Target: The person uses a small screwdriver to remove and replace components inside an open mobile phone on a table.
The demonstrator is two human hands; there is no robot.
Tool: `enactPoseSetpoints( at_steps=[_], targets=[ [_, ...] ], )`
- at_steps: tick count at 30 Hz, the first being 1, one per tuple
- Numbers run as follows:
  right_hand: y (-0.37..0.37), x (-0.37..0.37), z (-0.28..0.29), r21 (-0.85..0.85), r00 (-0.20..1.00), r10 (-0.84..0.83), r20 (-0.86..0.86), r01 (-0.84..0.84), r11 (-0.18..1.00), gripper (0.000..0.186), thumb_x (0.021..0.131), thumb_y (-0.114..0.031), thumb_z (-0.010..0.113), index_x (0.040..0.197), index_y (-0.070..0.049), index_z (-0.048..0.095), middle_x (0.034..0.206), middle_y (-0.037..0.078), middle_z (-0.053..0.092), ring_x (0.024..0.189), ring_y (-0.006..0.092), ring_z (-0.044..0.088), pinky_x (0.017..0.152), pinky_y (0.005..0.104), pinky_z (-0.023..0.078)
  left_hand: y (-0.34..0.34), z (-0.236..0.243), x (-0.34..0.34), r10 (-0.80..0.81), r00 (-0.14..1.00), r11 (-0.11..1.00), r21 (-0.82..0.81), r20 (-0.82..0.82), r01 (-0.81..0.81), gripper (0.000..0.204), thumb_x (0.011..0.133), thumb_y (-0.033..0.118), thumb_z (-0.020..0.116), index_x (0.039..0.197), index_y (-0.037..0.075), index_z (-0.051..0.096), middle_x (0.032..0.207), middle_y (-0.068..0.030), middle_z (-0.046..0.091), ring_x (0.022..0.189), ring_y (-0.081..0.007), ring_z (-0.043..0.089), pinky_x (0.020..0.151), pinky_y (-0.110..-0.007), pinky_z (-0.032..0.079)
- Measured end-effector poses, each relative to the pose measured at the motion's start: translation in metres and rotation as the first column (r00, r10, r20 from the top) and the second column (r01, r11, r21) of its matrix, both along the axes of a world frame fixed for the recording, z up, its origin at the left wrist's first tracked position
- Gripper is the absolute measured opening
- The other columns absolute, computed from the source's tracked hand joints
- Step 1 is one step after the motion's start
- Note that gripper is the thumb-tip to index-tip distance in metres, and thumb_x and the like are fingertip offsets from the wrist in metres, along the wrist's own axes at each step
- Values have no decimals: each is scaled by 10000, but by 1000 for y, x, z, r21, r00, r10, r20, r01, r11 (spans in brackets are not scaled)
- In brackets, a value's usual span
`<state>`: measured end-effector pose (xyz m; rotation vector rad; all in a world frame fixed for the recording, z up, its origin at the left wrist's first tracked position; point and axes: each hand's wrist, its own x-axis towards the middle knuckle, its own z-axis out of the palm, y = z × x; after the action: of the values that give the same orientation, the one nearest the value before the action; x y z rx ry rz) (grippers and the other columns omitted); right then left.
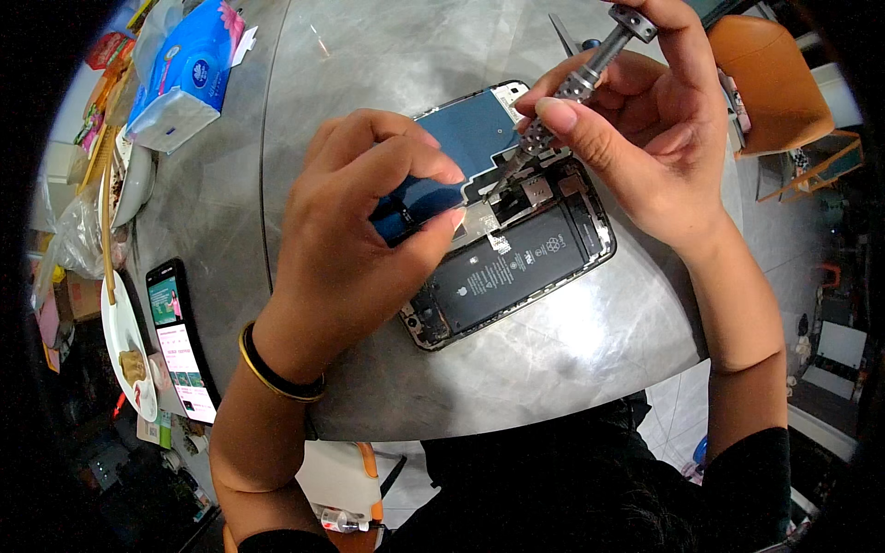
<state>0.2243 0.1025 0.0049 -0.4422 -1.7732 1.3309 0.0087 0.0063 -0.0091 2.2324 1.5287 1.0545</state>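
An opened smartphone lies in the middle of the grey table, its black battery exposed and its detached-looking screen panel angled up behind it, with a dark blue backing. My left hand grips that panel, thumb and forefinger pinched at its edge over the phone's inner parts. My right hand holds a knurled metal screwdriver slanting down toward the connector area beside my left fingertips. Whether the tip touches anything is unclear.
A tissue pack, a bowl and a white plate line the left. A lit phone lies beside the plate. Tweezers lie at the back, partly hidden. An orange chair stands right of the table.
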Motion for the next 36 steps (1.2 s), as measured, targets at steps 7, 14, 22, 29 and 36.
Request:
enactPoseSetpoints(
  at_steps=[7, 14, 22, 29, 36],
  targets=[
    [0, 0, 0, -25, 1000, 20, 2, -20, 999, 648, 848, 18, 697, 1371, -37, 318, 897, 129, 687, 788, 140, 681, 670, 234, 538, 0, -2, 0, 8, 998, 999, -42, 65, -5, 294, 660, 7, 749, 912, 78, 616, 1095, -119, 599, 1028, -265, 600, 905, -357, 455],
    [2, 1, -2, 21, 1000, 26, 0, -26, 999, 643, 853, 14, 691, 1373, -36, 315, 918, 134, 685, 813, 147, 684, 687, 240, 546, -1, -1, 1, 18, 996, 997, -72, 90, -12, 279, 671, 19, 738, 913, 74, 609, 1102, -120, 596, 1051, -266, 589, 921, -358, 443],
    [0, 0, -1, 21, 1000, 3, -6, -3, 1000, 633, 847, 20, 694, 1363, -23, 330, 997, 165, 659, 836, 159, 685, 700, 247, 556, -1, -1, 1, 26, 998, 998, -61, 64, -22, 287, 664, 12, 734, 915, 68, 605, 1104, -124, 594, 1050, -267, 589, 920, -360, 444],
    [5, -4, 2, 429, 996, 78, -40, -54, 901, 648, 846, -8, 699, 1380, 4, 332, 1293, 240, 518, 879, 195, 687, 675, 262, 592, -1, -3, 0, 24, 998, 998, -53, 54, -21, 294, 662, 20, 742, 918, 71, 606, 1103, -123, 593, 1048, -268, 589, 921, -359, 446],
    [10, -13, 1, 367, 951, 305, -48, -267, 891, 792, 864, 15, 650, 1476, 16, 147, 1532, 254, 171, 1140, 293, 590, 898, 345, 547, 0, -2, 0, 18, 999, 999, -38, 42, -16, 295, 664, 29, 745, 922, 73, 609, 1096, -123, 594, 1042, -271, 589, 918, -357, 445]
  ],
)
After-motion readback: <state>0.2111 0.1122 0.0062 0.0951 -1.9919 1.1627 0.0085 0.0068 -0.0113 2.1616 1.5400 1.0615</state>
